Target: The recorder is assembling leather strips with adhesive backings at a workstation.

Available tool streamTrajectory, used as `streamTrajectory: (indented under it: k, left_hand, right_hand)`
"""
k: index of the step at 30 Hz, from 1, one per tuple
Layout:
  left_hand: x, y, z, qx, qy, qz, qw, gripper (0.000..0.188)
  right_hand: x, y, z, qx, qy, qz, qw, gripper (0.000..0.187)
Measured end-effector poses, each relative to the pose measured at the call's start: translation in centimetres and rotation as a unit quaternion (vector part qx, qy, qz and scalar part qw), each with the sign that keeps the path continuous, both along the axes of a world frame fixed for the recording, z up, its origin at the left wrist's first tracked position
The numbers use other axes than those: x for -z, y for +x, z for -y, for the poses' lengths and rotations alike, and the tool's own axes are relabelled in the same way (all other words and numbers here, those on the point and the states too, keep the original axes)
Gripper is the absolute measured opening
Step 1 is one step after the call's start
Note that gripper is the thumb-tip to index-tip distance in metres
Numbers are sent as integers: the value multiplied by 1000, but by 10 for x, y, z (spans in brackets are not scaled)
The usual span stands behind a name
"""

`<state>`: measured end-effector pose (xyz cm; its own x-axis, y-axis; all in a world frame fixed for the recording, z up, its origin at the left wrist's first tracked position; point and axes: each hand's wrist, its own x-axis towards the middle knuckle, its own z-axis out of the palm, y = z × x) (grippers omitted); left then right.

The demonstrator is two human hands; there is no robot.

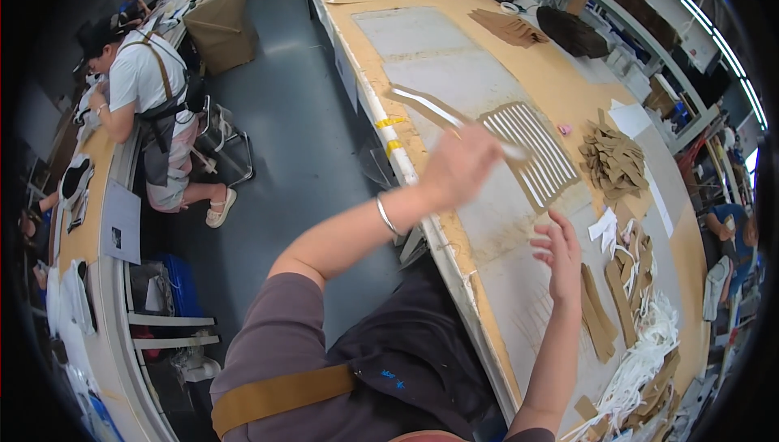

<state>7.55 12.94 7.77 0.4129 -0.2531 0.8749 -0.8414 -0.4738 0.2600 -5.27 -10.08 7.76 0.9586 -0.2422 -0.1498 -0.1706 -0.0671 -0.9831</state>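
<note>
My left hand (466,168), blurred by motion, is over the table with its fingers curled. A pale, smeared thing (515,152) shows at its fingertips; its kind cannot be made out. Just beyond lies a long bent brown piece with a white strip (426,105) along it. Beside the hand, a row of brown pieces with white stripes (531,154) lies flat. My right hand (560,257) is raised near the row's lower end, fingers apart and nothing in them. The grey board (503,235) lies beneath both hands.
To the right are a heap of brown pieces (614,158), loose brown strips (598,312) and tangled white strips (649,345). Dark bundles (572,31) lie farther back by a metal rack (682,77). A person (150,77) sits at another bench on the left.
</note>
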Motion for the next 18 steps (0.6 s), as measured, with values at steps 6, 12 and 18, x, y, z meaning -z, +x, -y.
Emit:
streamTrajectory:
  k: [6, 12, 18]
  left_hand:
    - [70, -148, 83, 218, 92, -37, 971, 8]
    - [83, -165, 89, 327, 197, -121, 916, 12]
    - [82, -114, 89, 344, 254, -225, 875, 26]
  right_hand:
    - [15, -110, 29, -1, -72, -71, 995, 28]
    - [36, -246, 71, 87, -107, -187, 973, 21]
    - [20, -283, 70, 130, -344, -168, 915, 26]
